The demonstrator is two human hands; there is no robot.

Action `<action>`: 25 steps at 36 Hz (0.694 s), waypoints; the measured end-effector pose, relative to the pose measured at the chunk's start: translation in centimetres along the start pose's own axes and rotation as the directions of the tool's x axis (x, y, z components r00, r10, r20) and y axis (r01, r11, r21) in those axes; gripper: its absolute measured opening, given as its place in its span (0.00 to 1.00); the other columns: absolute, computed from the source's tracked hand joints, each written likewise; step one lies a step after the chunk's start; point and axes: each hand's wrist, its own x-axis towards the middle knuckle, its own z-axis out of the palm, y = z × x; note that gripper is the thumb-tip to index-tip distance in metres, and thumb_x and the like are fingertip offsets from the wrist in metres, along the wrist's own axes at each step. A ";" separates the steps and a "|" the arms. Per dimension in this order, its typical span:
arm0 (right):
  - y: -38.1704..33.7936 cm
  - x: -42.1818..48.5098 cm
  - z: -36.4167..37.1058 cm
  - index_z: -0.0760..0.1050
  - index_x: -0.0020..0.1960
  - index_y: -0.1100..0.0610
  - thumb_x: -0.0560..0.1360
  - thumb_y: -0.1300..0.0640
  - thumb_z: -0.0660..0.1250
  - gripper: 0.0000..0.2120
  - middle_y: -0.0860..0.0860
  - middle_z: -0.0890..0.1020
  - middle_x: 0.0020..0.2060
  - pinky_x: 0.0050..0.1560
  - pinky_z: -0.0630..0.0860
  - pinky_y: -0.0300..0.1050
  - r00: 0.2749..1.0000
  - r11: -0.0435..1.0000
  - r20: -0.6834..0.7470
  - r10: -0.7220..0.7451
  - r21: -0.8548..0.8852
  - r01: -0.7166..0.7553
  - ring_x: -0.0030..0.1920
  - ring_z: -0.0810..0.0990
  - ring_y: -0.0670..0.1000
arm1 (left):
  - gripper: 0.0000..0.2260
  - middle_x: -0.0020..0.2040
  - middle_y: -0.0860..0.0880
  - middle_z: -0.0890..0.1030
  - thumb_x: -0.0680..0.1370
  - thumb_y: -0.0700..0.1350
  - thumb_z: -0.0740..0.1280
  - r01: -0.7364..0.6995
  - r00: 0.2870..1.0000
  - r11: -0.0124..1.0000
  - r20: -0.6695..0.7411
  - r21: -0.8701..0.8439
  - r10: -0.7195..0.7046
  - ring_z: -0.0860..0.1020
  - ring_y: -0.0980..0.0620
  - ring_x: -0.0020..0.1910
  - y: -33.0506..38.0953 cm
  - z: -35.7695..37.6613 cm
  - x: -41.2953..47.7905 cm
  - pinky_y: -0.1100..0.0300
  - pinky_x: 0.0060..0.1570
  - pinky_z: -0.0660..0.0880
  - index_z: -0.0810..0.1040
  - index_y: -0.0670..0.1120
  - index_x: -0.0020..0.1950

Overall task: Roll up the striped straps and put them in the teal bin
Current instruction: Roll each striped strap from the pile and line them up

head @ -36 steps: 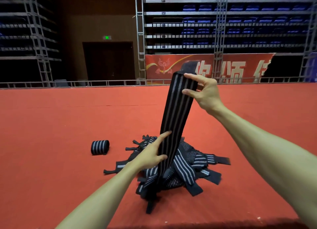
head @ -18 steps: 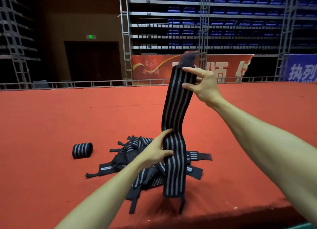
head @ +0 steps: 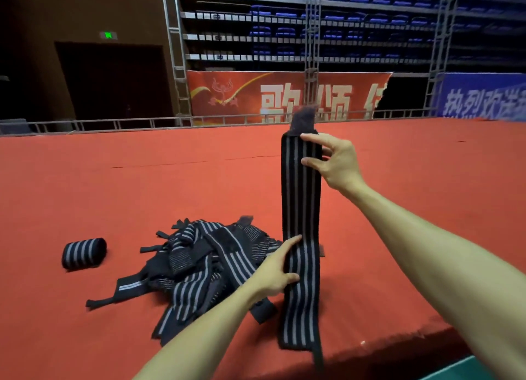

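A black strap with grey stripes (head: pixel 301 209) hangs straight down in front of me, clear of the pile. My right hand (head: pixel 334 163) pinches its top end, just below a dark fuzzy tab. Lower down, my left hand (head: pixel 277 271) grips the strap with the thumb across its front. The bottom end and a thin tail dangle past the stage's near edge. A pile of loose striped straps (head: pixel 205 263) lies on the red carpet to the left. One rolled strap (head: pixel 84 253) lies further left. A teal strip (head: pixel 455 369) shows at the bottom right edge.
The red carpeted stage (head: pixel 199 186) stretches far back to a metal railing (head: pixel 113 123). Its near edge drops off at the bottom right. Scaffold towers, banners and blue seats stand beyond.
The strap has been lifted free of the pile and pulled straight. My view and both hands shifted to the right, so the pile and the rolled strap now sit further left.
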 end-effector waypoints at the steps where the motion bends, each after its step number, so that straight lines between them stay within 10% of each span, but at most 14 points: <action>1: 0.7 -0.3 0.2 0.80 0.64 0.59 0.68 0.68 0.78 0.25 0.50 0.81 0.57 0.59 0.79 0.51 1.000 1.000 -0.001 -0.003 0.001 0.003 0.57 0.82 0.52 | 0.38 0.74 0.53 0.69 0.76 0.33 0.69 0.009 1.000 1.000 0.002 0.029 -0.009 0.71 0.59 0.69 -0.5 0.0 0.4 0.56 0.72 0.68 0.58 0.61 0.78; 13: 7.1 -1.6 3.8 0.80 0.62 0.60 0.68 0.68 0.78 0.24 0.49 0.81 0.54 0.57 0.80 0.44 0.996 0.996 -0.005 0.085 0.040 -0.084 0.52 0.81 0.48 | 0.32 0.65 0.51 0.72 0.76 0.39 0.72 0.110 0.988 0.987 0.097 0.117 -0.121 0.77 0.51 0.61 -4.8 -2.8 4.2 0.60 0.60 0.75 0.64 0.53 0.77; 20: 8.2 -2.6 5.8 0.80 0.63 0.59 0.68 0.69 0.77 0.24 0.46 0.80 0.54 0.54 0.76 0.30 0.992 0.990 0.015 0.123 0.066 -0.124 0.53 0.76 0.34 | 0.08 0.54 0.45 0.81 0.78 0.42 0.71 0.281 0.941 0.944 -0.244 0.175 -0.235 0.77 0.53 0.41 -5.3 -10.2 4.0 0.59 0.47 0.76 0.80 0.47 0.56; 25: 8.4 -3.3 7.2 0.80 0.63 0.60 0.68 0.70 0.77 0.24 0.45 0.80 0.53 0.52 0.74 0.26 0.990 0.985 0.034 0.140 0.095 -0.143 0.52 0.76 0.35 | 0.12 0.55 0.46 0.80 0.78 0.45 0.70 0.497 0.815 0.823 -0.474 0.274 -0.334 0.78 0.47 0.56 -7.1 -14.0 2.7 0.57 0.54 0.73 0.79 0.42 0.59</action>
